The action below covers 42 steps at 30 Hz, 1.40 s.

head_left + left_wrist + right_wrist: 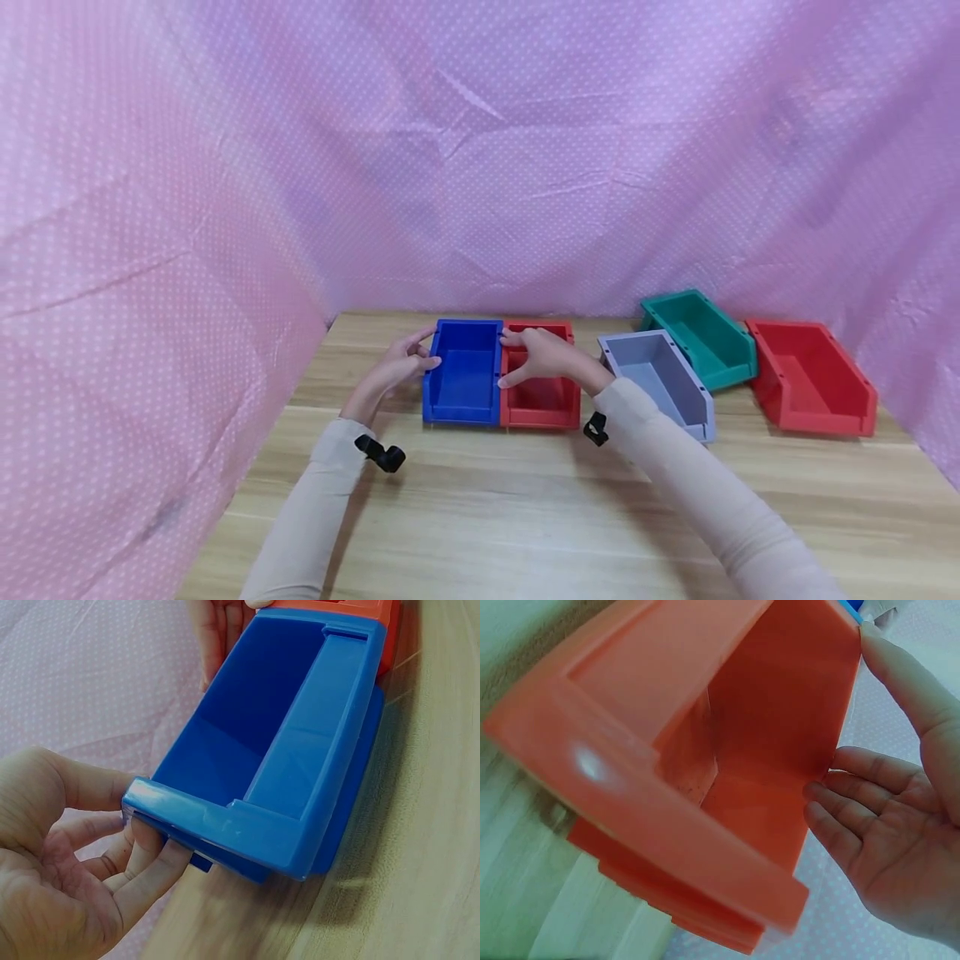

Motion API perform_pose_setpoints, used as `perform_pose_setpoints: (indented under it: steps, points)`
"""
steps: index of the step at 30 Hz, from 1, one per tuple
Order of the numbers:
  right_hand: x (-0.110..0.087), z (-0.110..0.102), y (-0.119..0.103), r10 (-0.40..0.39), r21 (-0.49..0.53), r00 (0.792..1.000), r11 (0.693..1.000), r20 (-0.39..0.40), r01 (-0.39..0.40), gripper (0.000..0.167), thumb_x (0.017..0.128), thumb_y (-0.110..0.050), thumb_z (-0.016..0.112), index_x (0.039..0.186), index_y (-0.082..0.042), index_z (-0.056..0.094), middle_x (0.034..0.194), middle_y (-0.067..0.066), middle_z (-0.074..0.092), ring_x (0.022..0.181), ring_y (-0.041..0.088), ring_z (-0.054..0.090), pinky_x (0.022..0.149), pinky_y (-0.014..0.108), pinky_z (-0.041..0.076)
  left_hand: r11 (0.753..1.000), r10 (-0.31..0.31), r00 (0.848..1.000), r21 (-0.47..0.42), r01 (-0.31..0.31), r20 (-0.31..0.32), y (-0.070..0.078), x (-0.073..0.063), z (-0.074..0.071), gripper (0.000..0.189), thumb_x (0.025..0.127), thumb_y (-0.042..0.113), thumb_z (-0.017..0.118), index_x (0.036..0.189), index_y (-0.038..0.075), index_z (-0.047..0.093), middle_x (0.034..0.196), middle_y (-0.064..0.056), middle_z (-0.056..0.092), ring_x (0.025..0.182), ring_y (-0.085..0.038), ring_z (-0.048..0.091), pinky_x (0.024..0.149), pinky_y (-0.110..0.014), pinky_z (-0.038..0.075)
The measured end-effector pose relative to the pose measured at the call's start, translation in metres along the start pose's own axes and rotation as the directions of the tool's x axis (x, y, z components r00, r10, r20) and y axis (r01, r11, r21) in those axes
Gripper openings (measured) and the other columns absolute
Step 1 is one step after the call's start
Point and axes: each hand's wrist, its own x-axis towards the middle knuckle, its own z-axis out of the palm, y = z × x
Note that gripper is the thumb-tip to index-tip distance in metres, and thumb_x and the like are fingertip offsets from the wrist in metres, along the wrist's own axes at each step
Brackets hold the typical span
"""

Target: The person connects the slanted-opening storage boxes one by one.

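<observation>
A blue plastic storage bin (463, 414) and a red storage bin (540, 417) stand side by side on the table, their side walls together. My left hand (396, 367) grips the blue bin's left rim. In the left wrist view the thumb lies on top of that rim and the fingers (154, 881) are under it. Reaching over the red bin, my right hand (551, 357) has its thumb and fingertips at the line where both bins meet. The right wrist view shows its fingers (859, 776) fairly straight, tips at the red bin's edge.
To the right, a grey bin (701, 408) sits angled beside my right forearm. A green bin (723, 379) overlaps it from behind, and another red bin (828, 423) stands farther right. Pink dotted cloth (480, 192) hangs behind and around the wooden table (480, 517).
</observation>
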Motion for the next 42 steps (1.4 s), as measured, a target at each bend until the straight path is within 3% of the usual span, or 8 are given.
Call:
perform_pose_setpoints:
  steps: [6, 12, 17, 22, 30, 37, 42]
  points:
    - [-0.001, -0.005, -0.003, -0.058, -0.04, 0.998, 0.997, 0.024, 0.059, 0.083, 0.087, -0.04, 0.081, 0.154, -0.008, 0.045, 0.162, 0.012, 0.039, 0.15, 0.033, 0.037, 0.113, 0.051, 0.044, 1.0, -0.013, 1.0, 0.006, 0.013, -0.006, -0.005, 0.003, 0.0, 0.07, 0.098, 0.01, 0.065, 0.161, 0.019, 0.034, 0.101, -0.006, 0.05, 0.086, -0.016, 0.05, 0.071, -0.027, 0.043]
    - [-0.014, -0.029, -0.004, -0.17, -0.012, 0.985, 0.985, 0.007, 0.17, 0.067, 0.095, -0.031, 0.073, 0.15, -0.003, 0.049, 0.152, 0.017, 0.052, 0.143, 0.036, 0.046, 0.113, 0.054, 0.042, 1.0, -0.026, 1.0, 0.014, 0.025, 0.004, -0.002, 0.001, -0.002, 0.07, 0.099, 0.011, 0.064, 0.161, 0.021, 0.032, 0.104, -0.008, 0.051, 0.09, -0.019, 0.052, 0.074, -0.028, 0.045]
    - [-0.036, -0.057, 0.007, -0.14, 0.018, 0.989, 0.99, -0.045, 0.14, 0.063, 0.093, -0.026, 0.075, 0.148, -0.006, 0.053, 0.147, 0.017, 0.057, 0.134, 0.039, 0.055, 0.103, 0.051, 0.052, 0.999, -0.037, 0.999, 0.028, 0.036, 0.006, -0.001, 0.002, -0.004, 0.07, 0.1, 0.013, 0.063, 0.162, 0.023, 0.032, 0.109, -0.009, 0.052, 0.101, -0.023, 0.055, 0.084, -0.031, 0.049]
    - [-0.07, -0.083, 0.033, -0.115, 0.04, 0.989, 0.992, -0.098, 0.119, 0.054, 0.094, -0.017, 0.073, 0.143, -0.002, 0.057, 0.137, 0.019, 0.064, 0.121, 0.037, 0.065, 0.091, 0.044, 0.059, 0.999, -0.039, 0.999, -0.007, 0.04, 0.038, -0.002, 0.003, -0.007, 0.071, 0.1, 0.012, 0.063, 0.162, 0.023, 0.031, 0.111, -0.009, 0.051, 0.102, -0.022, 0.056, 0.09, -0.034, 0.051]
    - [-0.123, -0.112, 0.089, -0.071, 0.014, 0.986, 0.997, -0.152, 0.074, 0.045, 0.097, -0.007, 0.068, 0.138, 0.007, 0.058, 0.127, 0.028, 0.066, 0.113, 0.04, 0.068, 0.091, 0.047, 0.058, 1.0, -0.014, 0.999, -0.022, 0.015, 0.052, -0.007, 0.001, -0.015, 0.07, 0.1, 0.01, 0.062, 0.162, 0.02, 0.031, 0.113, -0.009, 0.048, 0.101, -0.021, 0.055, 0.092, -0.034, 0.052]
    - [-0.163, -0.112, 0.138, 0.05, -0.014, 0.984, 0.998, -0.172, -0.053, 0.049, 0.096, -0.012, 0.071, 0.138, 0.008, 0.056, 0.125, 0.03, 0.066, 0.11, 0.042, 0.068, 0.087, 0.045, 0.06, 1.0, -0.024, 0.998, -0.005, 0.024, 0.053, -0.012, 0.0, -0.026, 0.071, 0.1, 0.012, 0.064, 0.162, 0.02, 0.031, 0.114, -0.011, 0.051, 0.102, -0.021, 0.056, 0.092, -0.034, 0.053]
    - [-0.182, -0.104, 0.162, 0.095, 0.059, 0.982, 0.995, -0.166, -0.086, 0.053, 0.095, -0.014, 0.072, 0.139, 0.009, 0.054, 0.122, 0.027, 0.067, 0.105, 0.036, 0.069, 0.082, 0.034, 0.061, 0.999, -0.04, 0.998, -0.002, 0.04, 0.038, -0.015, -0.001, -0.033, 0.07, 0.099, 0.013, 0.065, 0.161, 0.021, 0.032, 0.116, -0.012, 0.051, 0.104, -0.022, 0.056, 0.093, -0.035, 0.052]
